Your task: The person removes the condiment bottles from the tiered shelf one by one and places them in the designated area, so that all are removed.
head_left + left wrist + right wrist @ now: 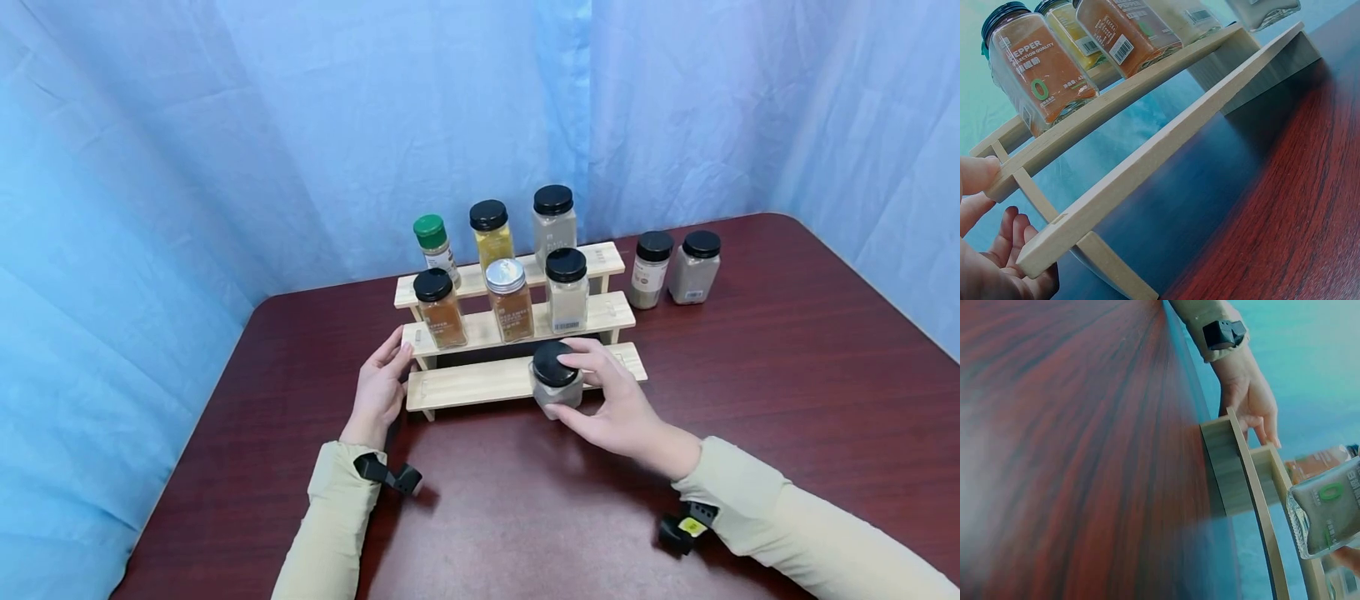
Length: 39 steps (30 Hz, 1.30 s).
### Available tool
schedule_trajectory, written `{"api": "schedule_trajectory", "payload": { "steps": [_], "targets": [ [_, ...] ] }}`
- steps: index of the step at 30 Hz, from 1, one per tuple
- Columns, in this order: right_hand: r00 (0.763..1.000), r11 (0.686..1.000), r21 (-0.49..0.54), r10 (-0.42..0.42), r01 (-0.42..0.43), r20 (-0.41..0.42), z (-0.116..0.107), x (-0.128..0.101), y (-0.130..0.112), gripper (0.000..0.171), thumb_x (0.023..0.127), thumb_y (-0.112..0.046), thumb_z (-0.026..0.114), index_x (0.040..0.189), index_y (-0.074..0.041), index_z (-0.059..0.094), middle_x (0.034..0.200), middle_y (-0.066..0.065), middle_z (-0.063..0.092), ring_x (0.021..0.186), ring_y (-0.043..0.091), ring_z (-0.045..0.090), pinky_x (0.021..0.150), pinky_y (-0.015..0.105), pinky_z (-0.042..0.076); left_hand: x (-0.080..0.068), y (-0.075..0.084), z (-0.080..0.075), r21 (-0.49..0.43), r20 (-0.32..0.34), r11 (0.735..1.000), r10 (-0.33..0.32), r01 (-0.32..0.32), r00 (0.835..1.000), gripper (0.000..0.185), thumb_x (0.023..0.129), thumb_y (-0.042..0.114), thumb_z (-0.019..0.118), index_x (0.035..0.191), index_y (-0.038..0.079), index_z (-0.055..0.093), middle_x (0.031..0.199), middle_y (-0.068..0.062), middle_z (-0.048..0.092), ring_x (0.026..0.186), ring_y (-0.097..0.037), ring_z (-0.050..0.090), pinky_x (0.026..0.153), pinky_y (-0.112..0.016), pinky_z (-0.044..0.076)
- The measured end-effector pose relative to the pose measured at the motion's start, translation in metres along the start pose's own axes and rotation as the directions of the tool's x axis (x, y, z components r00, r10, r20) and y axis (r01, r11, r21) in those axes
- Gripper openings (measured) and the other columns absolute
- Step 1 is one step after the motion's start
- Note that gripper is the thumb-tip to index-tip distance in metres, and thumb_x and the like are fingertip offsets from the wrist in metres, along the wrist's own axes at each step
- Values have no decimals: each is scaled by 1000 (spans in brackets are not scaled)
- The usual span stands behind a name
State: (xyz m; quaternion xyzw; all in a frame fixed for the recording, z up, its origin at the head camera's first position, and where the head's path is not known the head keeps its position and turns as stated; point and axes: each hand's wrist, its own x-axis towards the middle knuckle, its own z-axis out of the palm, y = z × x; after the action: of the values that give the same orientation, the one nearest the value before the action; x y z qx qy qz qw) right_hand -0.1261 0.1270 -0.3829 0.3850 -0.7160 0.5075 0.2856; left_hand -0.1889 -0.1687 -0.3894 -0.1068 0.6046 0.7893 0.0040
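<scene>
Hands: right hand point(615, 400) curls its fingers round a black-lidded jar point(556, 385) of pale grey powder, at the front edge of the lowest shelf; left hand point(379, 385) lies with straight, relaxed fingers against the left end of the wooden rack point(480, 382), holding nothing.
Jar in hand: upright or nearly so; from the head view it is hard to tell whether its base already rests on the lowest step or is just above it. The right wrist view shows a clear jar point(1329, 512) by that step's edge.
Lowest step: otherwise bare between the two hands.
Middle step, just beyond the hands: pepper jar point(439, 308) with orange-brown contents, a silver-lidded jar point(509, 299) and a black-lidded pale jar point(567, 289), all upright.
Top step, farther back: a green-lidded jar point(436, 247), a yellow-filled jar point(491, 232) and a tall grey jar point(554, 223).
Beyond the right hand: two grey jars point(675, 267) stand side by side on the dark red table point(787, 367), off the rack.
Progress, as judged: two steps look filled; the front step takes its first jar, and the pair on the table appears left to shelve.
</scene>
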Motion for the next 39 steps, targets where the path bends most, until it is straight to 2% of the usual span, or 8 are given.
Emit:
{"api": "schedule_trajectory", "payload": {
  "steps": [3, 9, 16, 24, 32, 35, 37, 39],
  "targets": [
    [1000, 1000, -13, 4, -4, -26, -9, -4, 1, 52, 85, -36, 65, 113, 5, 50, 116, 31, 49, 111, 4, 52, 82, 13, 48, 0, -1, 0, -4, 3, 1000, 1, -1, 1000, 49, 98, 7, 48, 146, 7, 36, 106, 1, 52, 90, 0, 58, 97, -38, 37],
    [998, 997, -57, 52, -54, -43, -29, -8, 1, 54, 85, -37, 66, 111, 6, 48, 121, 13, 51, 95, -1, 58, 59, 15, 47, 0, -1, 0, 20, -1, 1000, -1, 1, 1000, 49, 99, 8, 49, 146, 7, 36, 109, 0, 51, 91, 1, 58, 94, -35, 39],
    [993, 989, -122, 77, -87, -87, -49, -13, 3, 62, 86, -42, 64, 112, 11, 44, 128, -4, 46, 110, -5, 52, 82, 9, 46, -1, 0, -1, 18, 1, 1000, -4, 4, 1000, 50, 98, 8, 49, 146, 7, 36, 109, 0, 52, 92, 1, 58, 93, -33, 39],
    [988, 974, -190, 102, -122, -115, -75, -23, 9, 72, 86, -45, 62, 117, 16, 40, 131, -12, 42, 110, -8, 51, 80, 6, 44, -2, 0, 0, 11, 3, 1000, -1, 1, 1000, 49, 98, 7, 49, 146, 8, 36, 103, 4, 54, 91, 1, 58, 88, -30, 42],
    [979, 941, -269, 187, -204, -86, -104, -31, 15, 78, 85, -49, 57, 124, 13, 32, 133, -18, 34, 107, -13, 48, 83, 3, 40, -1, -1, 0, 26, 0, 1000, 0, 0, 1000, 49, 98, 7, 49, 146, 7, 37, 106, 2, 54, 91, 0, 58, 85, -28, 44],
    [974, 927, -298, 213, -228, -82, -114, -31, 18, 72, 85, -38, 61, 127, 12, 31, 133, -20, 32, 109, -15, 46, 84, 2, 38, -1, -1, -1, 26, 2, 1000, 2, -3, 1000, 49, 98, 8, 49, 146, 8, 36, 108, 1, 53, 92, 0, 58, 88, -30, 43],
    [969, 917, -315, 230, -246, -85, -119, -31, 21, 65, 83, -15, 69, 128, 12, 30, 132, -21, 31, 109, -16, 44, 85, 1, 36, 0, -1, -1, 20, 2, 1000, 4, -4, 1000, 49, 98, 8, 49, 146, 8, 36, 108, 1, 54, 92, 0, 59, 91, -31, 42],
    [958, 892, -350, 271, -285, -90, -125, -31, 25, 70, 75, 8, 71, 130, 11, 28, 129, -26, 29, 110, -19, 41, 85, 0, 34, -1, -1, -1, 14, 6, 1000, 7, -7, 1000, 50, 98, 8, 49, 146, 7, 36, 107, 1, 54, 92, 0, 59, 93, -33, 41]
  ]
}}
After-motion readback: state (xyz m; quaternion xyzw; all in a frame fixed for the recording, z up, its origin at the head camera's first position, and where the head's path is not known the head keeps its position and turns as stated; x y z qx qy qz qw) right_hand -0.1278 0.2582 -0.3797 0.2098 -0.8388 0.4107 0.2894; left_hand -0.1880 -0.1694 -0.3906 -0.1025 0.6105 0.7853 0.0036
